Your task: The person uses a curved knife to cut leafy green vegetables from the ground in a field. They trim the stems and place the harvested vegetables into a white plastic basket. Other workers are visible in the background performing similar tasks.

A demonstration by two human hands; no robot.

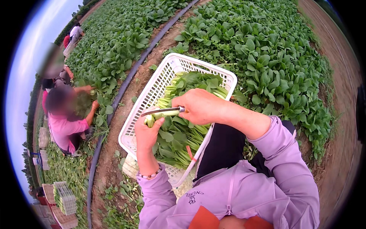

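Note:
My left hand (147, 130) grips a few pale green stalks of a leafy vegetable (149, 120) by their base, over the left side of a white plastic basket (140, 103). A curved knife (161, 110) lies across those stalks, its handle held in my right hand (197, 106). Beneath both hands, bunches of leafy greens (183, 143) fill much of the basket, stalks and leaves mixed. An orange-red band or tie (189, 152) shows near the basket's lower right rim. My right fist hides part of the bunches.
A dark hose (130, 77) runs along the soil strip left of the basket. Rows of leafy plants (263, 65) grow on the right and upper left. Co-workers, one in a pink top (65, 130), crouch at left. Stacked baskets (65, 197) stand at lower left.

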